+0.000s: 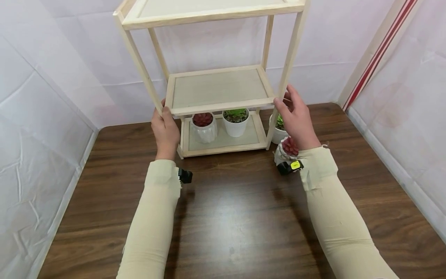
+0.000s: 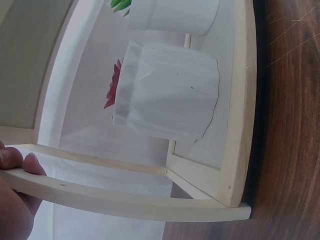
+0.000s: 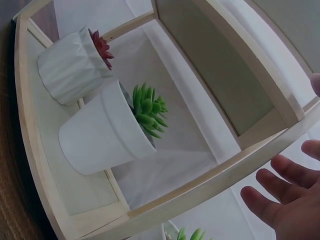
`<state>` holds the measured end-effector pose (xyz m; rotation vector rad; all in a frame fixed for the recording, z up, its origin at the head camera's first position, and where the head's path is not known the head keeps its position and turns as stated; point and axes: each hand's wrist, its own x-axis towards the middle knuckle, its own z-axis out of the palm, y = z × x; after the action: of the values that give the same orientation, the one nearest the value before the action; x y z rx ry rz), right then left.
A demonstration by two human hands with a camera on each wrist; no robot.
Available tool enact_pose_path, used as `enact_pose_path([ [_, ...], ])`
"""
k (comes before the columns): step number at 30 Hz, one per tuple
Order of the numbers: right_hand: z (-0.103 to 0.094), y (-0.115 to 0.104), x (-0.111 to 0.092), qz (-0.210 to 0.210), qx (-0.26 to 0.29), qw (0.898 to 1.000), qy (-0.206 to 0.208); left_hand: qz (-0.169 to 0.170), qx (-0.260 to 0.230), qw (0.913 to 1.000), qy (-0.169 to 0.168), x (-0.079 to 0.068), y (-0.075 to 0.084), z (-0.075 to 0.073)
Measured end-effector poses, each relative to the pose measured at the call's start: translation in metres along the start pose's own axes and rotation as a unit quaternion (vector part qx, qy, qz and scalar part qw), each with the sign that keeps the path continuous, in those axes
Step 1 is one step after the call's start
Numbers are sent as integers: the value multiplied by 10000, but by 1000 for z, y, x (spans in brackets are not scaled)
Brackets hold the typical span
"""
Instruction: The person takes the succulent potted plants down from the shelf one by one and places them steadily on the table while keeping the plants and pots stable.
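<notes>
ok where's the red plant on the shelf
In the head view, the red plant is on the bottom tier of the wooden shelf, at its left side, just left of the potted green plant.

Dark wood-grain tabletop (image 1: pixel 237 217) — white sheeting (image 1: pixel 327 46) behind

Matt wooden rack (image 1: pixel 223 107), glossy tabletop (image 1: pixel 230 228)

A pale wooden three-tier rack with greyish panels (image 1: pixel 223 107) stands upright on the dark brown wood-grain table (image 1: pixel 226 217); the left hand (image 1: pixel 167 131) grips its left front post, the right hand (image 1: pixel 299 123) lies loosely by the right.
</notes>
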<state>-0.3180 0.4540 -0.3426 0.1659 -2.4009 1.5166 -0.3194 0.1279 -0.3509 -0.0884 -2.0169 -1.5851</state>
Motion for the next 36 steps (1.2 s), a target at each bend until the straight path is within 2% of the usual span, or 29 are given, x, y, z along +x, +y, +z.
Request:
enact_pose_path([
  [5, 0, -2, 5, 46, 56, 10000, -11, -17, 48, 10000, -7, 1, 0, 1],
  [11, 7, -2, 11, -6, 367, 9993, -17, 22, 55, 10000, 13, 2, 0, 0],
  [19, 14, -3, 17, 42, 568, 9984, 3, -105, 127, 9999, 0, 2, -1, 1],
  [26, 17, -6, 20, 310, 638, 9975, 6, -105, 112, 9999, -50, 13, -33, 4],
  [31, 19, -8, 23, 426, 712, 9965, -38, 0, 131, 9999, 0, 15, -38, 5],
  [36, 21, -8, 24, 551, 806, 9952, -87, -28, 153, 9999, 25, 14, -37, 5],
])
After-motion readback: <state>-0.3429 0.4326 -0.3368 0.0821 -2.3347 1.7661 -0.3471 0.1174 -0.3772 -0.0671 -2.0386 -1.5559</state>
